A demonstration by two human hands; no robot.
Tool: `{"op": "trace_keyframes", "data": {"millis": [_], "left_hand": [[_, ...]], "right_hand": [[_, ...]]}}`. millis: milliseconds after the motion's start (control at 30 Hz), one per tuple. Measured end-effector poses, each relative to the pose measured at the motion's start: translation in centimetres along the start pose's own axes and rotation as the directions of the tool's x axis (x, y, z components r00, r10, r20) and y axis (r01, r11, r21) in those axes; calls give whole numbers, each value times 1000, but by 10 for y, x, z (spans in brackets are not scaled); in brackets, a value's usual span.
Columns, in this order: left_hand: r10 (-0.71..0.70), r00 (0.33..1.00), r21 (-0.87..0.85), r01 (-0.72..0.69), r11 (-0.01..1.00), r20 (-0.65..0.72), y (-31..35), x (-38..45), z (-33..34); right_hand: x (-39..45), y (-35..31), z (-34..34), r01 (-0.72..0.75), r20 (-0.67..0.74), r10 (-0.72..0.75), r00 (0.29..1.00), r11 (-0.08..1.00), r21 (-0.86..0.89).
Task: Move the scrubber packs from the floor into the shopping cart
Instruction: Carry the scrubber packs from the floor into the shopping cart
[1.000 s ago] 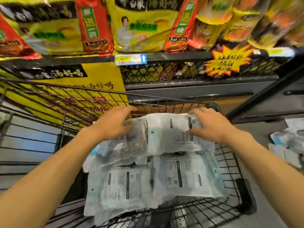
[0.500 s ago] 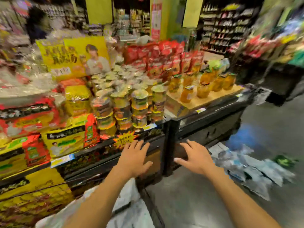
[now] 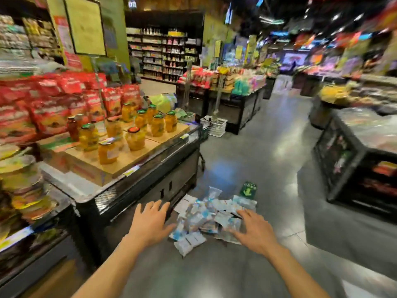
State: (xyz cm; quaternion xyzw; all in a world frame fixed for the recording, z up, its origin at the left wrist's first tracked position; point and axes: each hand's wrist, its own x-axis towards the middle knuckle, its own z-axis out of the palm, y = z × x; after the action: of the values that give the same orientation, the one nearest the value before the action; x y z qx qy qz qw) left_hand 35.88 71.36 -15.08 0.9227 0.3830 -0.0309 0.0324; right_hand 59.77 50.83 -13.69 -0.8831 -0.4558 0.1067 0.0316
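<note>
A heap of scrubber packs [image 3: 211, 216], clear and white with blue print, lies on the grey floor [image 3: 268, 168] of a shop aisle, close to the base of a dark display stand [image 3: 150, 175]. The left hand [image 3: 150, 222] and the right hand [image 3: 254, 230] extend forward with fingers spread and straight, holding nothing. The left hand is just left of the heap; the right hand overlaps its right edge in this view, contact not determinable. On the stand, jars [image 3: 133, 130] of yellow fruit sit on cardboard cartons [image 3: 120, 158], with red bags [image 3: 53, 100] stacked behind. A green floor sticker [image 3: 248, 189] lies just beyond the heap.
</note>
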Motion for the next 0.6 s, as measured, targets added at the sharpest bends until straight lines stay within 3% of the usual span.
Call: {"op": "trace_keyframes", "data": {"millis": [167,600], "left_hand": [[125,991,-84,-121,989,55,59,98,8],[312,929,-159,-284,946,200,163,397,39]], "right_hand": [[47,78,-6,-132,43,129,991,988,86],[258,194,-30,-392,119,379,918,912,123]]}}
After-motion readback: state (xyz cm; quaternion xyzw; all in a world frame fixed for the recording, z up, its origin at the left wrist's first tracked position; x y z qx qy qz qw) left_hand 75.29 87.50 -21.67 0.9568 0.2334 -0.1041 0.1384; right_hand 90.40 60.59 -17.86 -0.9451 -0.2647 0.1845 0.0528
